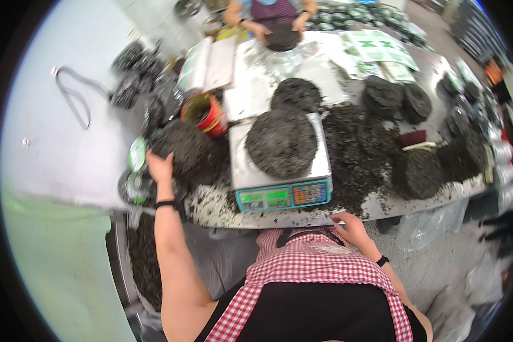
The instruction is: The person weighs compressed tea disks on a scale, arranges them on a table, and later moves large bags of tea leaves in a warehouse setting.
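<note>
A round cake of dark dried leafy material (281,142), seaweed-like, lies on the steel pan of a digital scale (284,195). The scale's green display is lit. My left hand (159,164) is at the left edge of a dark leafy mound (188,149), thumb and fingers apart; its fingertips are partly hidden, and I see nothing held. Beside that hand lies a wrapped package with a green-and-white label (137,154). My right hand (351,228) hovers by the table's front edge, fingers loosely bent and apart, holding nothing visible.
Loose dark flakes (346,145) cover the table right of the scale, near a brush (414,139) and more cakes (419,173). A red can (205,115) leans at left, by black-wrapped bundles (147,81). Across the table, a person's hands (260,32) hold another cake (282,38).
</note>
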Motion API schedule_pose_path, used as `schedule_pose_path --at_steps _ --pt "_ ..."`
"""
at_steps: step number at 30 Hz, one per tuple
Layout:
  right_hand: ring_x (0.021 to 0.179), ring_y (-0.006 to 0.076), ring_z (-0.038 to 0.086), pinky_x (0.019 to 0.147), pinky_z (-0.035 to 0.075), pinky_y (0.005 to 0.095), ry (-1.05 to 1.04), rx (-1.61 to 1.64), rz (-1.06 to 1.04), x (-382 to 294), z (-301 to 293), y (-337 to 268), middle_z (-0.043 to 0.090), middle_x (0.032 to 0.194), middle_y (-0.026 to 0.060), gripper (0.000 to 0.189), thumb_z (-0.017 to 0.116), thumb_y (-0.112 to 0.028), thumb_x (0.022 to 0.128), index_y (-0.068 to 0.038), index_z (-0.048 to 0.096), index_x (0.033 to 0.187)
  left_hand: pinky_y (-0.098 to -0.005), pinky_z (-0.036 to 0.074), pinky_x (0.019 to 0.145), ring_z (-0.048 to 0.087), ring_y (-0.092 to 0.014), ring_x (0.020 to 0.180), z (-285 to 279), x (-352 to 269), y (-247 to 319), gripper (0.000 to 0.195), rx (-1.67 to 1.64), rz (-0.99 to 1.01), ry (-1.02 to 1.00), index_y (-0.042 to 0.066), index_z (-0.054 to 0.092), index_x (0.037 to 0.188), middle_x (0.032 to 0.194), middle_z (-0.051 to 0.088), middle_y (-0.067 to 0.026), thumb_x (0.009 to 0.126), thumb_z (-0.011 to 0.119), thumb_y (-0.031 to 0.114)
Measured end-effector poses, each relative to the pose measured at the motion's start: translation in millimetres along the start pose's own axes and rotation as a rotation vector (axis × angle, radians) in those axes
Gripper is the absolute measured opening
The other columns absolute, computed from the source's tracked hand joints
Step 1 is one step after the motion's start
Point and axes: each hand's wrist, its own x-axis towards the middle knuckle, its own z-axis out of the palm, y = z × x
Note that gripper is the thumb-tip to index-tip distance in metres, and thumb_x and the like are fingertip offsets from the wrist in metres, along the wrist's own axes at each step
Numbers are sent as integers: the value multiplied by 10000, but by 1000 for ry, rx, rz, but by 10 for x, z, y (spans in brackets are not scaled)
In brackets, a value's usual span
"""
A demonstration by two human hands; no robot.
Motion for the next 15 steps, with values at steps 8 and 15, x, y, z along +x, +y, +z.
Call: schedule_pose_path --at_steps 8,15 --pt "884 266 633 764 511 373 70 -9 54 -81 -284 335 637 967 119 237 603 -74 791 -31 614 1024 -371 521 794 598 -256 947 -525 -128 963 554 -1210 -420 -291 -40 420 1266 1144 570 -169 795 692 66" --pt "894 265 633 772 511 379 -168 -170 -141 62 -135 231 637 972 118 262 607 -82 780 -49 613 1040 -317 404 935 527 -229 1065 520 -1378 2335 561 -1079 -166 -175 -43 389 1281 1161 539 -157 830 679 122"
